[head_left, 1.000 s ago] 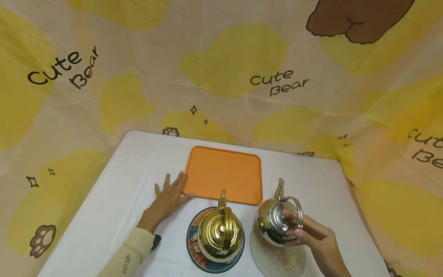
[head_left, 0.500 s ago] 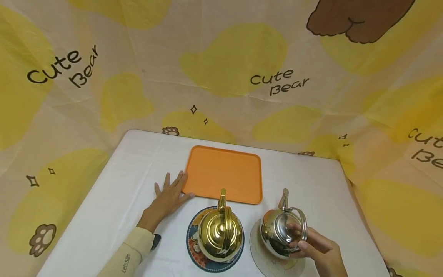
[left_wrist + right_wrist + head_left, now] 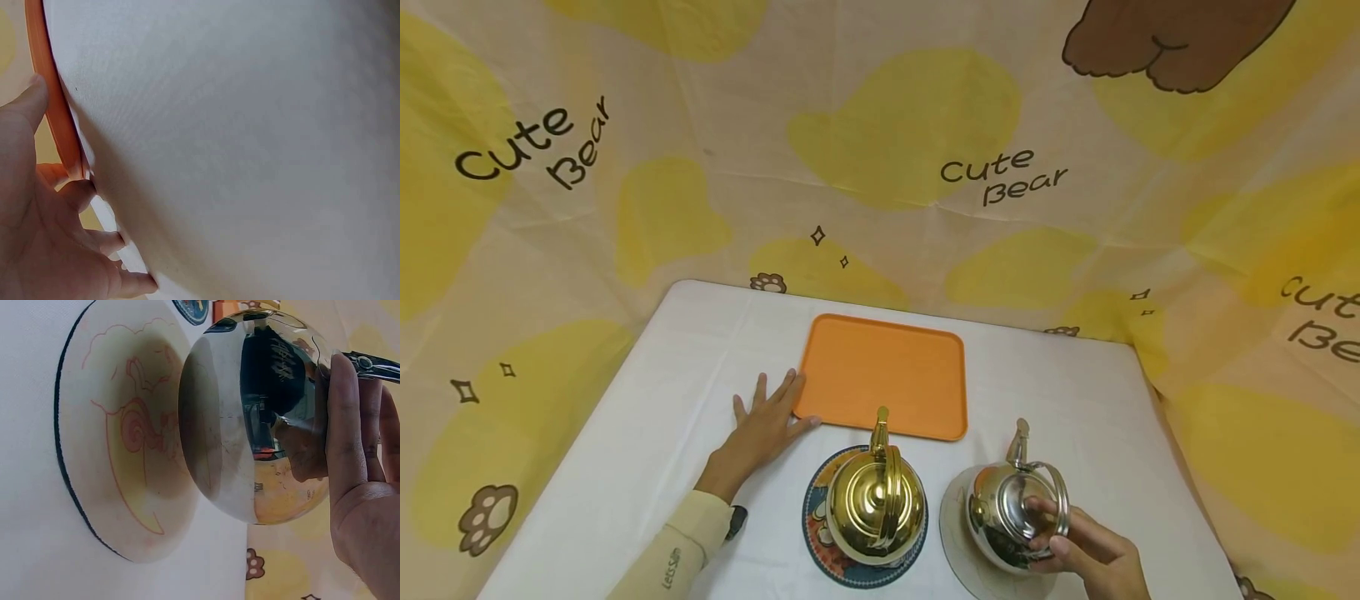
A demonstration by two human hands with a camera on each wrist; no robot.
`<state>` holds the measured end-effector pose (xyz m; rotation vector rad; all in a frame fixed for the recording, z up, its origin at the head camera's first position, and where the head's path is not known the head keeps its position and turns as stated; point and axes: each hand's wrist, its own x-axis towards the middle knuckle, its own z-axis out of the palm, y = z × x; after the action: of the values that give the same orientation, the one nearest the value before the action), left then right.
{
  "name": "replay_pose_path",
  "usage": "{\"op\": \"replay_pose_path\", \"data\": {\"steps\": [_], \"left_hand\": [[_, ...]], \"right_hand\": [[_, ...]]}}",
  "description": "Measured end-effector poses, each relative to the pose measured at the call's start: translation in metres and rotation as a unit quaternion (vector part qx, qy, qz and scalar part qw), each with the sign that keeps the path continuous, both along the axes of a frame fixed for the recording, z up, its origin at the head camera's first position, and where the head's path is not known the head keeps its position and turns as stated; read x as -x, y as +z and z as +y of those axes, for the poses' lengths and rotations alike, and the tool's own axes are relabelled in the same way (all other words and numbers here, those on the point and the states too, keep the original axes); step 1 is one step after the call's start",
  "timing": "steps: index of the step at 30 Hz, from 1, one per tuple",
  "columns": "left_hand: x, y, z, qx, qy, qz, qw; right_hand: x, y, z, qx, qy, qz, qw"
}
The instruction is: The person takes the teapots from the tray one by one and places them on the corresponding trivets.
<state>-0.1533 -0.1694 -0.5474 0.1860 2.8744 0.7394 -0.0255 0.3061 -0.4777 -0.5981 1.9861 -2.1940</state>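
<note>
1. The white cloth-covered table [image 3: 647, 433] fills the lower half of the head view, with the yellow "Cute Bear" printed backdrop [image 3: 910, 125] rising behind it.
2. The flat orange rectangular plastic tray [image 3: 883, 375] lies at the centre of the frame.
3. The round shiny gold metal teapot [image 3: 875, 504] stands at bottom centre on a dark-rimmed round coaster [image 3: 817, 533], spout towards the tray.
4. The round polished silver metal teapot [image 3: 1009, 517] is at lower right, over a pale round coaster with an orange line drawing [image 3: 119, 444]. In the right wrist view its belly hangs just clear of that coaster.
5. My right hand [image 3: 1093, 558], at the bottom right edge, has its fingers curled round the silver teapot's hoop handle and side, carrying it.
6. My left hand [image 3: 767, 429] lies flat on the table left of centre, fingers straight, thumb and fingertips touching the tray's near left corner.
</note>
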Motion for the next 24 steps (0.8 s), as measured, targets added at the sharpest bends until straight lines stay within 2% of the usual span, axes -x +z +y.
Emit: {"op": "replay_pose_path", "data": {"steps": [6, 14, 24], "left_hand": [[0.001, -0.002, 0.000, 0.000, 0.000, -0.001, 1.0000], [0.001, -0.002, 0.000, -0.002, -0.001, 0.006, 1.0000], [0.001, -0.001, 0.000, 0.004, 0.000, 0.005, 1.0000]], "right_hand": [[-0.004, -0.002, 0.000, -0.012, -0.018, -0.020, 1.000], [-0.007, -0.003, -0.001, -0.053, -0.030, -0.048, 0.997], [-0.009, -0.011, -0.002, -0.019, -0.018, -0.042, 0.999]]}}
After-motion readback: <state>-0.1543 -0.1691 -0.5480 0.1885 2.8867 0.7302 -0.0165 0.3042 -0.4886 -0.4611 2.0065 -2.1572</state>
